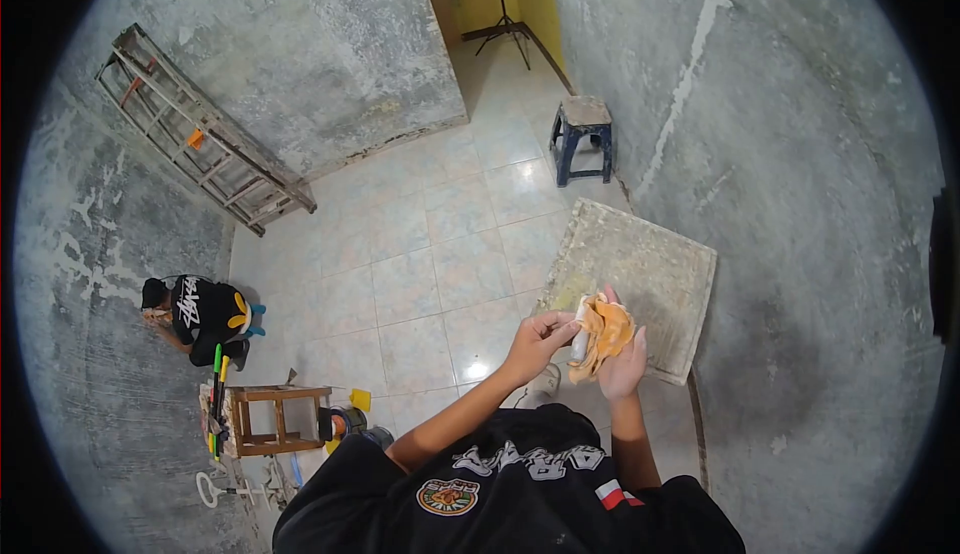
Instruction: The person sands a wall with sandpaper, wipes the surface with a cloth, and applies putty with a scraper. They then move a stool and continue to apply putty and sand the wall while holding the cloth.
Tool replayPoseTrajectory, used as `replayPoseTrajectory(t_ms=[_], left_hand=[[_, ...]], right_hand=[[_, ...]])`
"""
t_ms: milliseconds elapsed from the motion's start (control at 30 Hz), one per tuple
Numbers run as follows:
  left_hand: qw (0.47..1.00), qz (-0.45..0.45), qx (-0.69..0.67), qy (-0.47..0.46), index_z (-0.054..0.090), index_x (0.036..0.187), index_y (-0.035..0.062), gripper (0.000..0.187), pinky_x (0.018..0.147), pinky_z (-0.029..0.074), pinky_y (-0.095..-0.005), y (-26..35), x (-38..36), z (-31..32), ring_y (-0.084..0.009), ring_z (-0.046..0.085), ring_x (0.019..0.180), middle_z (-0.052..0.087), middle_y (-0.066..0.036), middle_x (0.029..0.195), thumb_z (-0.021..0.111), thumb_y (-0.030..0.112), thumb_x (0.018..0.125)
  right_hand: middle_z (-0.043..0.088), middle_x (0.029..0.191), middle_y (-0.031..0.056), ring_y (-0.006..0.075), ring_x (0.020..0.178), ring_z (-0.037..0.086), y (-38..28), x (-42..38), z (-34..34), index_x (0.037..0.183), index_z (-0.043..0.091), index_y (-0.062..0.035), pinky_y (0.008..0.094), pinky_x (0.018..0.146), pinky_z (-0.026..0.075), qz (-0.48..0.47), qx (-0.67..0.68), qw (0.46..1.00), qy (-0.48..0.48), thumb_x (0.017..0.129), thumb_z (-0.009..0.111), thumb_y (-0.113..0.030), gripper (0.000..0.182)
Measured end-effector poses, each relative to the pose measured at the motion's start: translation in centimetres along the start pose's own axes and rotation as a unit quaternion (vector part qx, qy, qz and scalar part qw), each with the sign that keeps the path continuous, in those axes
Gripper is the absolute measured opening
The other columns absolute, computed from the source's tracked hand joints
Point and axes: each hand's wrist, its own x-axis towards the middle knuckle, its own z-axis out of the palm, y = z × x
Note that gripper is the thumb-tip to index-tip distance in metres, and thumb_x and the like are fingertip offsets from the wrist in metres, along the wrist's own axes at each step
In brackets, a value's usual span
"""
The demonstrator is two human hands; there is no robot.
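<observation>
An orange and whitish cloth (608, 330), crumpled into a bundle, is between my two hands in front of my chest. My left hand (540, 344) is closed in a pinch at the bundle's left edge. Beside those fingertips a small smooth grey piece (578, 346) shows against the cloth; its kind I cannot make out. My right hand (625, 366) cups the cloth from the right, thumb and fingers around it. Below the hands lies a square, stained grey board (640, 244), close to the right wall.
A dark blue stool (583, 139) stands by the right wall. At the left, a person (205, 314) crouches near a wooden stool (280, 419) with tools beside it. Buckets (350, 422) stand near my left side. A ladder (200, 134) leans in the far left corner.
</observation>
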Motion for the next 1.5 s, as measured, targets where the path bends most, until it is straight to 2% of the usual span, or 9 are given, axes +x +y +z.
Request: replayPoseTrajectory(t_ms=[100, 267, 367, 433, 600, 833, 1000, 1300, 1500], left_hand=[[0.997, 0.026, 0.055, 0.047, 0.071, 0.113, -0.0029, 0.023, 0.08, 0.052, -0.0239, -0.7, 1.1, -2.1, -0.0054, 0.063, 0.085, 0.07, 0.0, 0.095, 0.064, 0.016, 0.102], [0.991, 0.045, -0.052, 0.112, 0.065, 0.125, -0.0027, 0.027, 0.088, 0.055, -0.0284, -0.8, 2.3, -4.6, -0.0101, 0.067, 0.097, 0.072, -0.005, 0.11, 0.062, 0.008, 0.101], [0.977, 0.077, -0.107, 0.168, 0.063, 0.124, -0.0027, 0.025, 0.09, 0.053, -0.0279, 1.2, 3.5, -6.0, -0.0105, 0.066, 0.101, 0.072, -0.006, 0.111, 0.062, 0.007, 0.101], [0.979, 0.102, -0.08, 0.16, 0.063, 0.121, -0.0023, 0.022, 0.09, 0.052, -0.0264, 1.3, 4.6, -8.6, -0.0098, 0.065, 0.101, 0.071, -0.006, 0.11, 0.061, 0.006, 0.101], [0.978, 0.162, -0.019, 0.132, 0.063, 0.114, -0.0014, 0.013, 0.082, 0.048, -0.0212, 4.3, 7.2, -14.2, -0.0057, 0.062, 0.098, 0.069, -0.003, 0.108, 0.058, 0.002, 0.103], [0.99, 0.136, -0.026, 0.007, 0.06, 0.117, -0.0001, 0.014, 0.086, 0.047, -0.0215, 12.0, 9.7, -25.9, -0.0053, 0.061, 0.1, 0.069, -0.003, 0.111, 0.053, 0.001, 0.104], [0.99, 0.136, 0.047, -0.003, 0.065, 0.111, -0.0004, 0.013, 0.075, 0.044, -0.0209, 15.7, 10.7, -31.1, -0.0034, 0.056, 0.085, 0.064, 0.001, 0.095, 0.056, 0.001, 0.102], [0.981, 0.131, 0.077, 0.122, 0.07, 0.102, 0.0014, 0.009, 0.058, 0.045, -0.0203, 19.3, 12.3, -35.6, -0.0041, 0.056, 0.066, 0.064, 0.002, 0.077, 0.068, 0.009, 0.098], [0.933, 0.19, 0.014, 0.306, 0.067, 0.099, 0.0033, 0.011, 0.058, 0.049, -0.0229, 27.2, 17.1, -42.4, -0.007, 0.061, 0.071, 0.064, 0.001, 0.079, 0.066, 0.014, 0.1]], right_hand=[[0.028, 0.166, 0.0185, 0.0307, 0.15, 0.034, 1.0, 2.7, 0.8, 0.155, 0.03, 0.0073, 0.0423, 0.124, 0.024, 0.115, 0.017, 0.992, 0.055, 0.109, 0.026, -0.038, 0.065], [0.035, 0.161, 0.0245, 0.0291, 0.149, 0.037, 3.7, 6.7, 4.3, 0.161, 0.021, -0.0024, 0.0403, 0.119, 0.033, 0.124, -0.061, 0.988, 0.07, 0.097, 0.053, 0.008, 0.072], [0.048, 0.153, 0.0214, 0.0275, 0.142, 0.045, 6.5, 9.0, 5.9, 0.159, 0.028, -0.0035, 0.0365, 0.117, 0.037, 0.028, -0.199, 0.977, 0.071, 0.096, 0.049, 0.008, 0.068], [0.059, 0.139, 0.0153, 0.0236, 0.128, 0.057, 8.4, 10.2, 6.6, 0.155, 0.036, -0.0027, 0.0326, 0.111, 0.042, 0.005, -0.469, 0.876, 0.116, 0.094, 0.053, 0.007, 0.064], [0.062, 0.124, 0.0066, 0.0133, 0.11, 0.059, 14.0, 13.8, 8.4, 0.148, 0.044, -0.0014, 0.0287, 0.094, 0.048, 0.13, -0.261, 0.951, 0.107, 0.098, 0.058, -0.002, 0.051], [0.054, 0.143, 0.0131, 0.0273, 0.133, 0.054, 20.2, 19.4, 14.8, 0.148, 0.044, -0.0044, 0.0432, 0.113, 0.043, 0.232, 0.122, 0.965, 0.014, 0.1, 0.058, -0.002, 0.05], [0.053, 0.148, 0.0163, 0.0261, 0.135, 0.053, 22.7, 21.5, 18.9, 0.149, 0.043, -0.0013, 0.0418, 0.113, 0.044, 0.231, 0.0, 0.973, 0.029, 0.091, 0.064, 0.005, 0.063], [0.071, 0.11, 0.0046, 0.0129, 0.102, 0.068, 22.4, 24.1, 23.7, 0.122, 0.064, -0.0007, 0.0306, 0.09, 0.056, 0.189, -0.309, 0.93, -0.056, 0.082, 0.067, 0.006, 0.04], [0.068, 0.122, 0.0089, 0.0162, 0.11, 0.066, 20.6, 22.7, 17.9, 0.135, 0.059, 0.001, 0.031, 0.099, 0.053, 0.153, -0.255, 0.939, 0.173, 0.09, 0.067, 0.001, 0.045]])
